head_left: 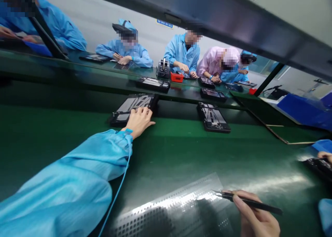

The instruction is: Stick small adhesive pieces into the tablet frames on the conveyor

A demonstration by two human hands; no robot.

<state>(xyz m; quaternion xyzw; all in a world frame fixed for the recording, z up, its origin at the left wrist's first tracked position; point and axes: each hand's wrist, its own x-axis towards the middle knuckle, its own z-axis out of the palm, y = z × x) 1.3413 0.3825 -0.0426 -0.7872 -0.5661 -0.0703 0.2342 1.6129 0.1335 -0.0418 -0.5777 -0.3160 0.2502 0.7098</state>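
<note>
My left hand reaches out over the green surface and rests on the near right part of a black flat device with grey inner parts. Its fingers lie over the device and the thumb sticks out to the side. In my right hand is a pair of black tweezers, tips pointing left. Those tips are above a clear plastic sheet with rows of small dark marks, lying on the surface in front of me. Whether the tips pinch anything is too small to tell.
A similar device lies to the right, and more stand on the raised ledge beyond. Several co-workers sit across. A red bin is near one. At the right edge, another person's hand touches a dark device. A metal beam crosses overhead.
</note>
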